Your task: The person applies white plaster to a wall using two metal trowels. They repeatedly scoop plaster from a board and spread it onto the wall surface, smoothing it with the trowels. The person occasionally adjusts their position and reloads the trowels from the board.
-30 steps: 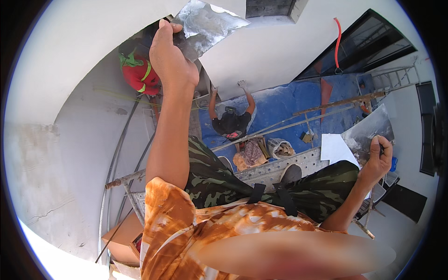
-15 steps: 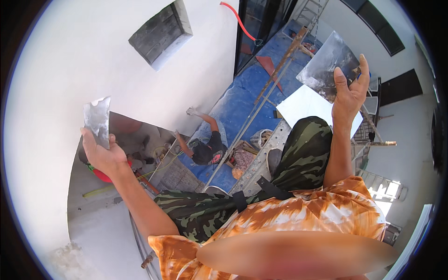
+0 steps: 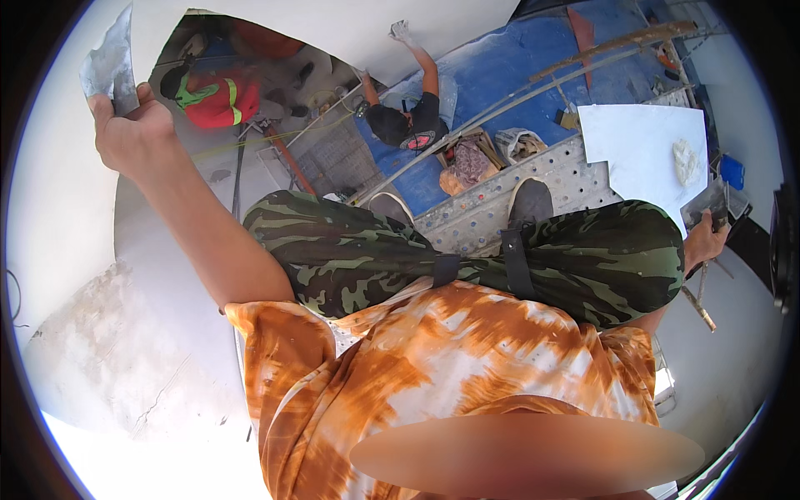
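Observation:
My left hand [image 3: 133, 129] is raised at the far left, its fingers closed on a metal scraper blade [image 3: 110, 67] smeared with white, held up by the white wall [image 3: 50, 167]. Low at the far right, my right hand [image 3: 707, 242] grips a second, darker metal scraper blade [image 3: 708, 202]. That blade is at the lower right edge of a white board [image 3: 621, 137]; whether they touch I cannot tell. A whitish lump [image 3: 687, 162], perhaps plaster or a crumpled bag, lies on the board. My right knee partly hides the right forearm.
I sit above a perforated metal scaffold plank [image 3: 479, 218] bearing my shoes. Below, a person in a black shirt [image 3: 417, 117] reaches to the wall; another wears a red vest [image 3: 221, 102]. A blue sheet [image 3: 500, 75], rusty pole [image 3: 617, 50] and bagged items [image 3: 518, 143] lie beyond.
The view has shifted, bringing the plank and board more fully into sight. My right hand has gone down and outward with its blade, beside the board. My left hand still holds its blade up.

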The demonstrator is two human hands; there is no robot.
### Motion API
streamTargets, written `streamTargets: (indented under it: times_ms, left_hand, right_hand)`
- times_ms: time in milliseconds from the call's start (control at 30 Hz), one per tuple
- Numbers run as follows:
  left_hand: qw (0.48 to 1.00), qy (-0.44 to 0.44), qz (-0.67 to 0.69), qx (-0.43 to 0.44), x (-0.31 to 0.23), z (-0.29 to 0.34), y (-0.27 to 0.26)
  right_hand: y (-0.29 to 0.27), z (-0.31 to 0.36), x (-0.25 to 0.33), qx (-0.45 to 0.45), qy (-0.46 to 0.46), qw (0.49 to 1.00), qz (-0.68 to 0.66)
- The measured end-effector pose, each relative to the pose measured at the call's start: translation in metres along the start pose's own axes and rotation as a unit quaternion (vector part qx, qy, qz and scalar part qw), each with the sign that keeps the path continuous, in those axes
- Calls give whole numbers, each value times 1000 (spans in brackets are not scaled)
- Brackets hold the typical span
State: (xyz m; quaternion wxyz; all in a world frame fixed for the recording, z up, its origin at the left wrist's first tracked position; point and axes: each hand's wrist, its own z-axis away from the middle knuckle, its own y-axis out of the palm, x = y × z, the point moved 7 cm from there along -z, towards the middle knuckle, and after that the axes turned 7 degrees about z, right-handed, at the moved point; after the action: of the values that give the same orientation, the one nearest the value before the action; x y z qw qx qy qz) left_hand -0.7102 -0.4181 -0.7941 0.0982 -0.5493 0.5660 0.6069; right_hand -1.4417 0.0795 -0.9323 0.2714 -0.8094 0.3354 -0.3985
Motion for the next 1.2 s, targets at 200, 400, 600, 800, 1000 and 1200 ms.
streamTargets:
  times_ms: [200, 400, 600, 800, 1000, 1200]
  left_hand:
    - [999, -15, 27, 14, 2, 10, 16]
    - [990, -17, 90, 103, 11, 10, 28]
    - [991, -48, 95, 85, 12, 6, 24]
    - [992, -46, 85, 78, 8, 5, 14]
    - [989, -54, 111, 79, -4, -13, -1]
    - [990, -40, 116, 65, 3, 0, -4]
  right_hand:
    - [19, 21, -13, -8, 46, 996, 81]
    - [22, 37, -33, 28, 86, 989, 120]
    - [26, 36, -58, 2, 39, 997, 73]
    - [43, 24, -68, 47, 19, 998, 24]
    - [54, 12, -46, 49, 15, 998, 46]
    - [27, 11, 5, 31, 1, 999, 5]
